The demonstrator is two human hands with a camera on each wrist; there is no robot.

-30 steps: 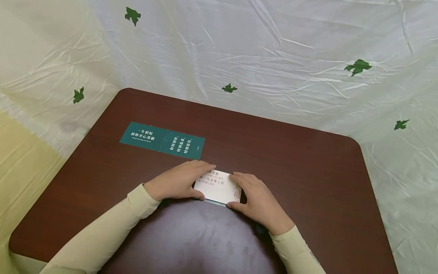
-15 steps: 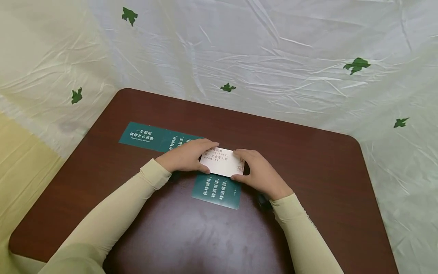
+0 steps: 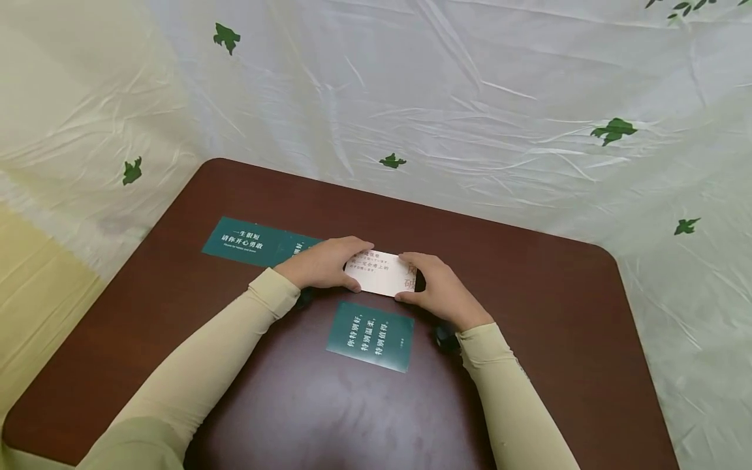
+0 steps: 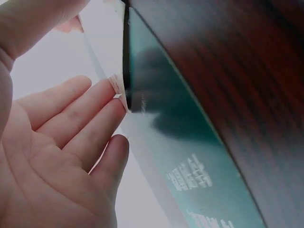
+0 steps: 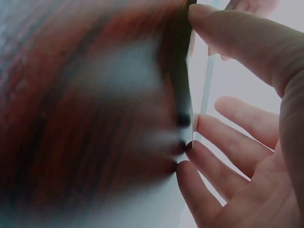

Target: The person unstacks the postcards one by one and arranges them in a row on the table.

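Observation:
A white printed card with brown lettering lies between both hands near the middle of the table. My left hand grips its left end between thumb and fingers. At the right end, my right hand holds it the same way, thumb on the near edge. In the right wrist view the fingertips are right at the tabletop, close to their dark reflections. One green card with white writing lies just in front of the hands. Two more green cards lie end to end at the left, partly covered by the left hand.
The dark brown table has rounded corners and a glossy near part. Pale wrinkled fabric with green leaf shapes hangs behind and at both sides. Light sleeves cover the forearms.
Both hands moved away from the body with the white card, then hardly shifted over the last half second. The near green card, mostly hidden before, came into view.

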